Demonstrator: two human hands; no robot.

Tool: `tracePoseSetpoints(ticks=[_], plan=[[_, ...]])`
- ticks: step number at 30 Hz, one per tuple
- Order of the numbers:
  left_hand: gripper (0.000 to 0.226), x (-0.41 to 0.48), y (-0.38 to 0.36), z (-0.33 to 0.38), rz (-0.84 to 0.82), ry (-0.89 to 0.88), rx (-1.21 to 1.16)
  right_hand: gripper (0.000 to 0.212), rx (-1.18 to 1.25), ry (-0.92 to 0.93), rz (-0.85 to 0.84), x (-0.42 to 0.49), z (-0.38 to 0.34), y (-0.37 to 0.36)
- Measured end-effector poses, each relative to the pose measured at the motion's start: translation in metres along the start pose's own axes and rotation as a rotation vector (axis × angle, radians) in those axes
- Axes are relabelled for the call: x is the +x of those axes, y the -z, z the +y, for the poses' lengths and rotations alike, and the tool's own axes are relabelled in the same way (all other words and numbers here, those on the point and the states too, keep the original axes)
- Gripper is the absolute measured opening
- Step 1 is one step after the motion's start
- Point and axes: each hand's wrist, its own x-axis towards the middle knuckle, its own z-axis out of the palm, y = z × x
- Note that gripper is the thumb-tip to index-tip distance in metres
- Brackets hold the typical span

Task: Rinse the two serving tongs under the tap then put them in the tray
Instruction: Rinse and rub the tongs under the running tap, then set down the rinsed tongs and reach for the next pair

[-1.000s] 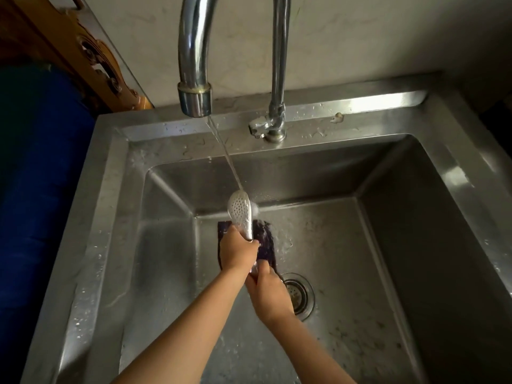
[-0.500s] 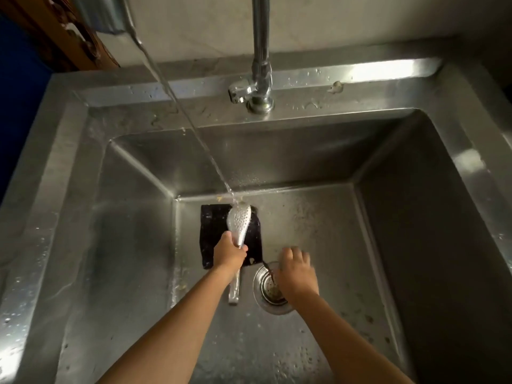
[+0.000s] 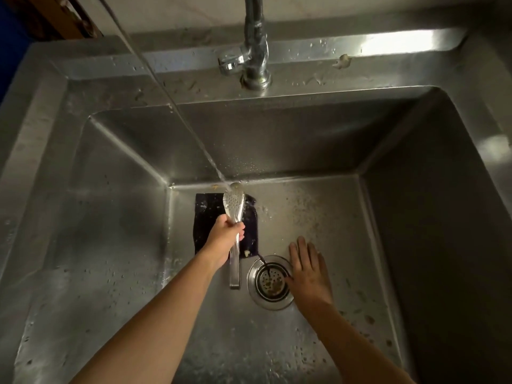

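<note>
Serving tongs (image 3: 234, 206), gripped mid-shaft by the left hand (image 3: 225, 234), catch the stream (image 3: 171, 101) on their perforated head low in the sink (image 3: 116, 206): rinsing appears under way. The right hand (image 3: 307, 270) spreads flat, empty, beside the drain strainer (image 3: 270, 282). A dark cloth (image 3: 206, 214) lies beneath. Next likely needs the tray, unseen here.
</note>
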Motion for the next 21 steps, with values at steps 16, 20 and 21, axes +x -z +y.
tracePoseSetpoints(ticks=[16,20,21], plan=[[0.061,-0.055,0.025,0.003,-0.009,-0.133,1.067,0.073,0.153,-0.1,-0.225,-0.031,-0.006,0.051],[0.062,-0.092,0.025,0.022,-0.14,-0.173,1.275,0.074,0.204,-0.105,-0.197,-0.055,-0.013,0.09],[0.062,-0.102,0.024,0.031,-0.182,-0.191,1.311,0.076,0.207,-0.111,-0.193,-0.063,-0.012,0.101]])
